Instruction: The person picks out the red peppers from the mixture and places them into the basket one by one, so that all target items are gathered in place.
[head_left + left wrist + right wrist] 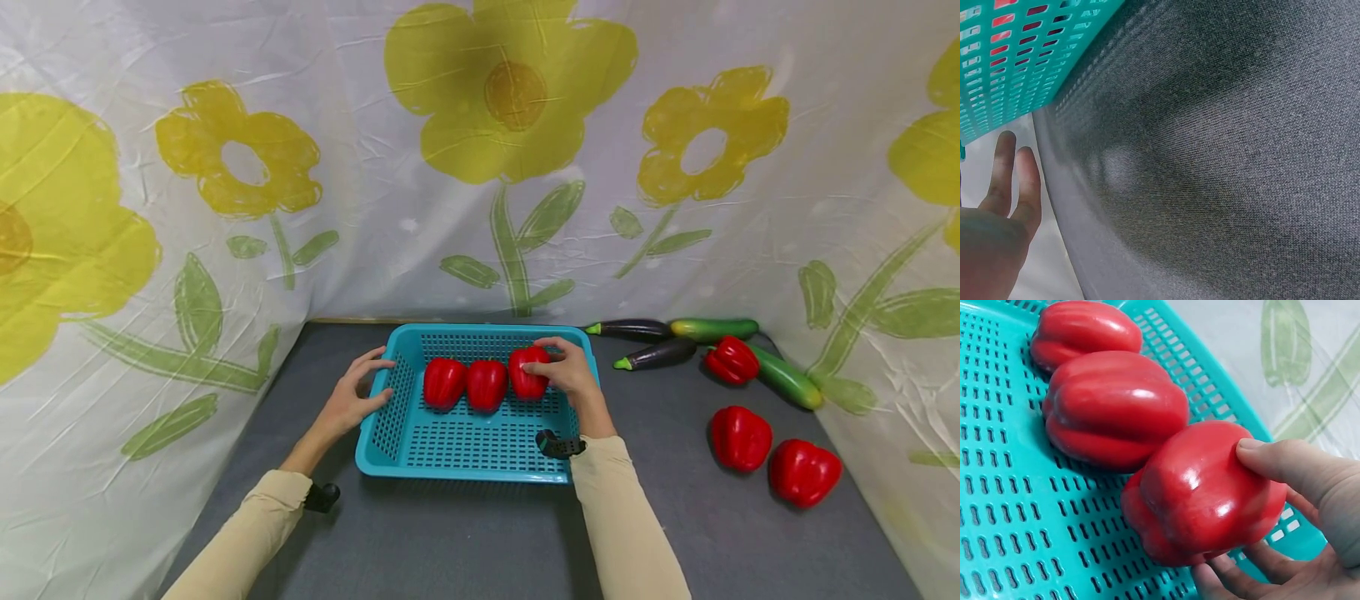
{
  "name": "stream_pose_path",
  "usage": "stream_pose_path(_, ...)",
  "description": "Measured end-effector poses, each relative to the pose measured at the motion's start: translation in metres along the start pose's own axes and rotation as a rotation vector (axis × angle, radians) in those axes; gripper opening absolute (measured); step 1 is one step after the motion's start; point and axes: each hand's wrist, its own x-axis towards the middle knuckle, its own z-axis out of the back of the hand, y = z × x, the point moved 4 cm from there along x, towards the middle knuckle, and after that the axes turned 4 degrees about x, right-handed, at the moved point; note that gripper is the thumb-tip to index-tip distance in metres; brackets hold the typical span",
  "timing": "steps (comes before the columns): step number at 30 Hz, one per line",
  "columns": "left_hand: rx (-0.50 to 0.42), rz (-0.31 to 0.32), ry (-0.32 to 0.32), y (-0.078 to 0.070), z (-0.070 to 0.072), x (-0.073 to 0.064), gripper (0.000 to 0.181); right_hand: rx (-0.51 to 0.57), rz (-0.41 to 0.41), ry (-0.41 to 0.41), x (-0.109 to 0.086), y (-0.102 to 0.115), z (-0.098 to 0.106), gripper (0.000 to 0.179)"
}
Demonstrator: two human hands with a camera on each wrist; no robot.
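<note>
A turquoise perforated basket [480, 475] stands on the dark table with three red bell peppers in a row inside it. My right hand [567, 371] grips the rightmost bell pepper [1200, 494], thumb on its upper side and fingers beneath and behind. Beside it lie the middle bell pepper [1116, 409] and the left bell pepper [444, 383]. At the basket's left side is my left hand [352, 396], thumb and fingers spread near the rim. In the left wrist view two fingers [1027, 187] stretch out straight by the perforated wall; whether they touch it I cannot tell.
Right of the basket lie two eggplants [656, 354], a cucumber [716, 329] and another cucumber [787, 379]. A bell pepper [731, 361] sits against them. Two more bell peppers [740, 437] rest nearer the table's right edge. A flowered curtain [420, 250] hangs behind.
</note>
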Motion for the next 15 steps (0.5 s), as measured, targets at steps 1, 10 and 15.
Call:
stream_pose_path(1,-0.002,0.004,0.002,-0.0005,0.0001,-0.0001,0.044,-0.007,-0.003,-0.001,0.0002,-0.0005,-0.0002,0.053)
stream_pose_path(10,0.007,0.011,0.006,0.0012,0.0008,0.0006,0.042,-0.029,-0.035,0.004,0.0008,-0.0026,-0.0028,0.053)
stream_pose_path(15,0.007,-0.001,0.009,0.0014,0.0009,0.0010,0.042,-0.030,-0.050,0.005,0.0016,-0.0061,-0.0037,0.051)
